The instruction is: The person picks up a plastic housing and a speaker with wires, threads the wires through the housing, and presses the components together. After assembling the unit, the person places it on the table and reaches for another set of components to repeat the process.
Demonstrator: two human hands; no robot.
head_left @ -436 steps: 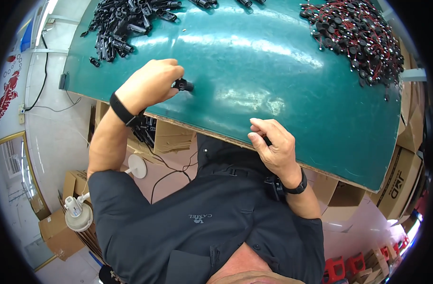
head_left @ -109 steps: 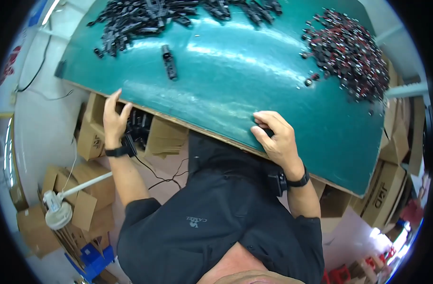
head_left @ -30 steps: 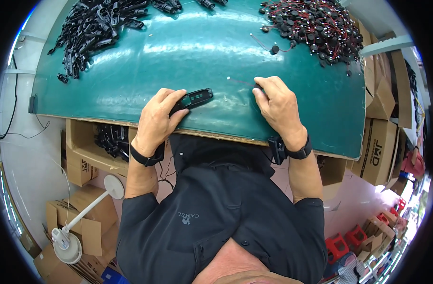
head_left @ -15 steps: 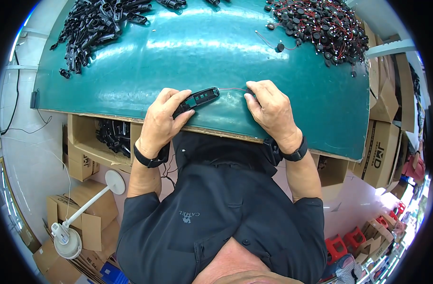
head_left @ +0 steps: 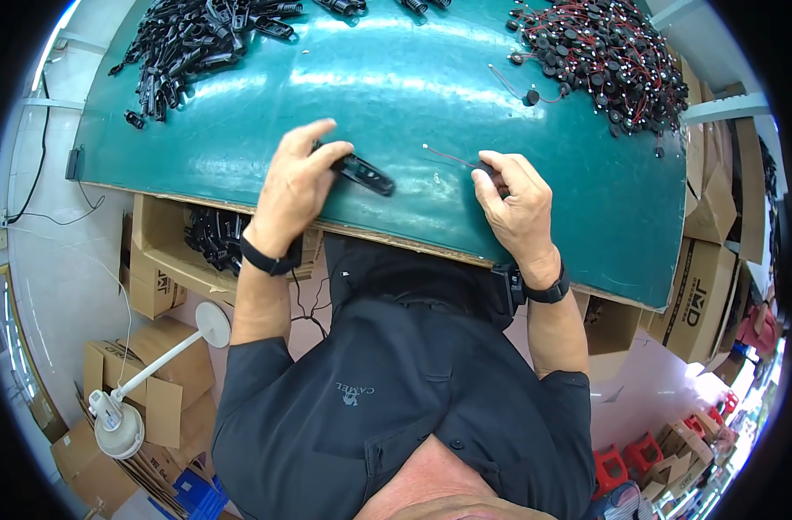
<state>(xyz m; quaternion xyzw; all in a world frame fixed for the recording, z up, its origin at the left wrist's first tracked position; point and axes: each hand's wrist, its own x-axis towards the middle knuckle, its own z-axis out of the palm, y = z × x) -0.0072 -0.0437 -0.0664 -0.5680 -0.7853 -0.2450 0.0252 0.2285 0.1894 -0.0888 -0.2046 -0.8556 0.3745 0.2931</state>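
My left hand (head_left: 297, 184) holds a long black plastic housing (head_left: 366, 175) by its end, between thumb and fingers. The housing slants down toward the right, just above the green table (head_left: 396, 113). Some of the left fingers are lifted and slightly smeared by motion. My right hand (head_left: 519, 201) is closed on a small black buzzer-like disc with a thin red wire (head_left: 452, 157); the fingers mostly hide the disc. The wire sticks out to the left, with a small white tip, apart from the housing.
A heap of black plastic housings (head_left: 192, 48) lies at the far left. At the far right is a pile of black discs with red wires (head_left: 608, 65), and one loose disc (head_left: 531, 98) lies beside it. Under the table's front edge stands an open cardboard box (head_left: 153, 232).
The housing has swung from slanting up to slanting down at its right end. The wire tip has come away from the housing, and my right hand has drawn slightly right.
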